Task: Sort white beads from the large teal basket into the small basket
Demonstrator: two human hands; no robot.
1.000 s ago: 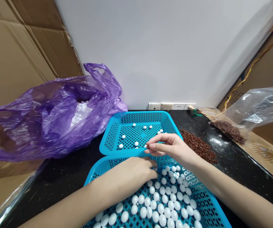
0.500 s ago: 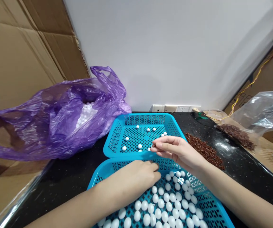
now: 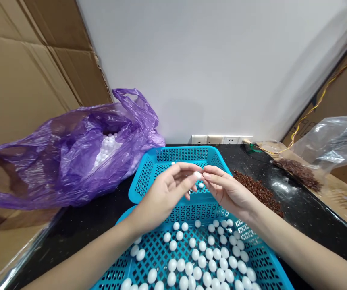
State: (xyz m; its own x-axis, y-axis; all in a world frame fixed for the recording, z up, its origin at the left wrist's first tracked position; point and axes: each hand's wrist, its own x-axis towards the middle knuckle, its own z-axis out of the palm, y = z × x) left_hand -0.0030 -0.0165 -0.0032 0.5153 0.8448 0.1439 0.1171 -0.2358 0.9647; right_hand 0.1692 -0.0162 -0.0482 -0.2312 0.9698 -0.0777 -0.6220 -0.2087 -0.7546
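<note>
Left hand [image 3: 165, 194] raised, white ball [image 3: 198, 175] at fingertips [image 3: 192, 180]

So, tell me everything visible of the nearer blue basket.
The nearer blue basket looks like plastic, with perforated walls, a lattice floor and a smooth rim. It sits upright on the black countertop, in front of the farther basket, and holds many loose white balls, most toward its right side. Its near end runs out of frame, and the left forearm hides part of its left side. The left hand and right hand are raised near its far end; contact cannot be made out.
</note>
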